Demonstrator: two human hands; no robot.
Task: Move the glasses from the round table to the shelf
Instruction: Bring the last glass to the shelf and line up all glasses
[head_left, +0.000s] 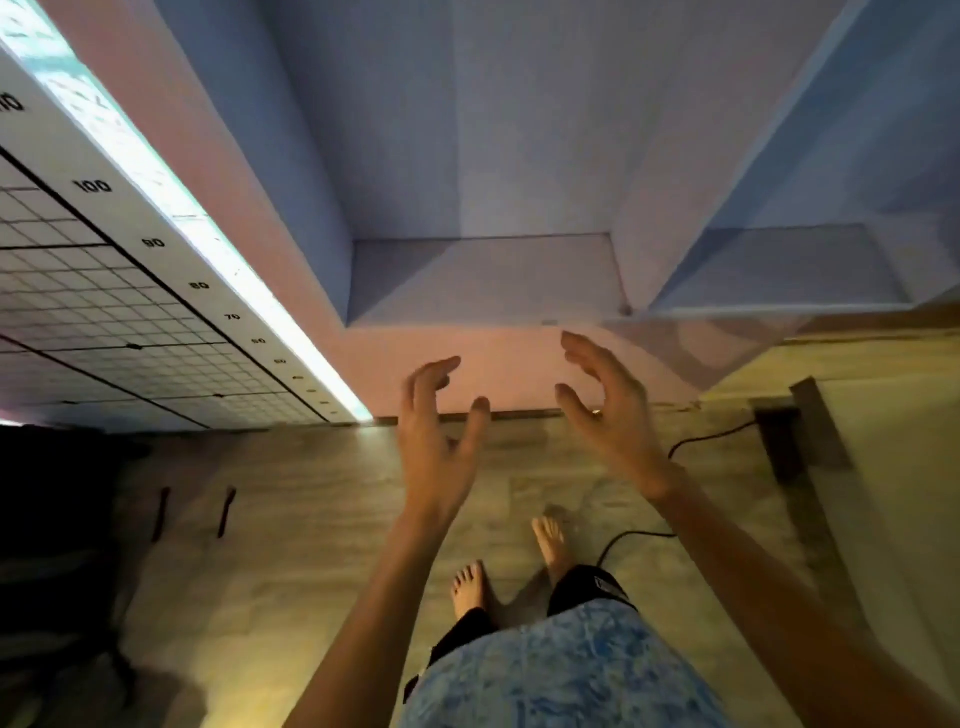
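Far left: a white measuring board with a black grid and numbers (119, 291) leans along the wall.
Left hand (436, 447): raised, fingers spread and curled, holding nothing.
Shelf: the pale open shelf compartment (483, 280) lies just beyond and above both hands, its board bare.
Right hand (608, 410): open and empty too, slightly farther forward, so nearer the shelf edge.
Glasses and round table: neither is in view; where they lie from the hands cannot be told.
Near floor: a black cable (631, 538) trails by bare feet.
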